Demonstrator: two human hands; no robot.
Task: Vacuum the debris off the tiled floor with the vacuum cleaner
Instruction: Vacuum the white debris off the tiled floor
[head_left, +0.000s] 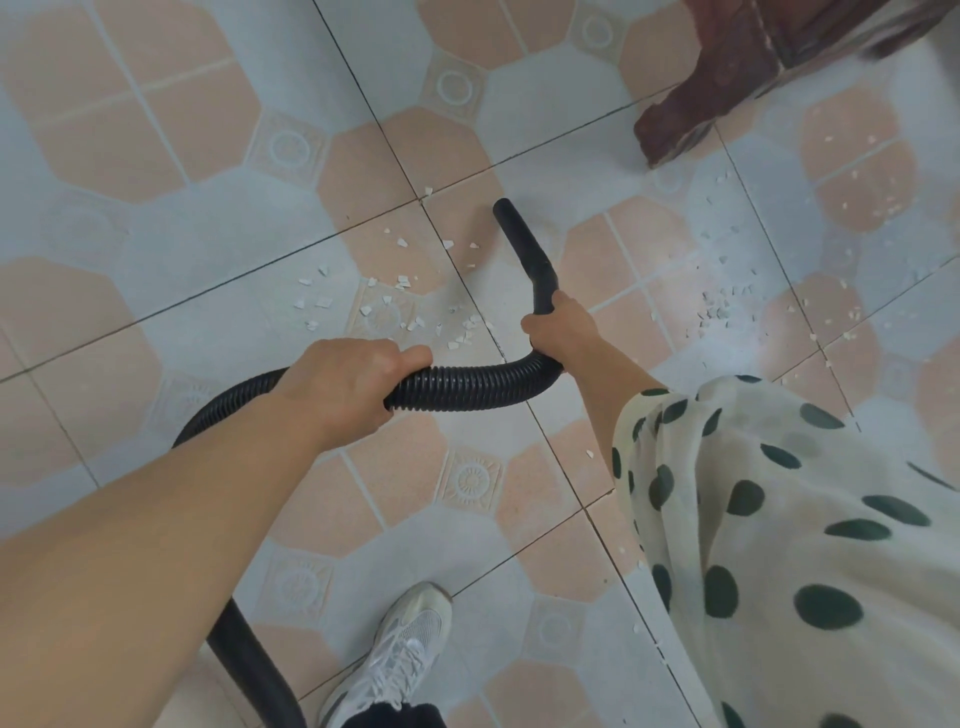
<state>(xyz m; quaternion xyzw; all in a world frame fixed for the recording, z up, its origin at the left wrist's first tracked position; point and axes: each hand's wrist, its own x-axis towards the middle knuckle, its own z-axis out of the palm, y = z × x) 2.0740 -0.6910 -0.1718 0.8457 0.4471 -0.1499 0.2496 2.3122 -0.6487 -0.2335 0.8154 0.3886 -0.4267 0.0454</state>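
Observation:
A black ribbed vacuum hose (467, 387) curves across the tiled floor (156, 208) and ends in a smooth black nozzle tube (522, 239). The tube's open tip (503, 205) points up and away over a peach tile. My left hand (345, 382) grips the ribbed hose from above. Where the hose meets the tube, my right hand (558, 327) grips the bend. White debris chips (395, 306) lie scattered just left of the nozzle. A second patch of white chips (722, 306) lies to the right. The vacuum's body is out of view.
A dark red wooden furniture leg (691, 114) stands at the top right, with more chips (872, 192) beyond it. My white sneaker (395, 660) is planted at the bottom centre. A polka-dot garment (779, 545) hangs over the lower right floor. The hose trails off past the lower left.

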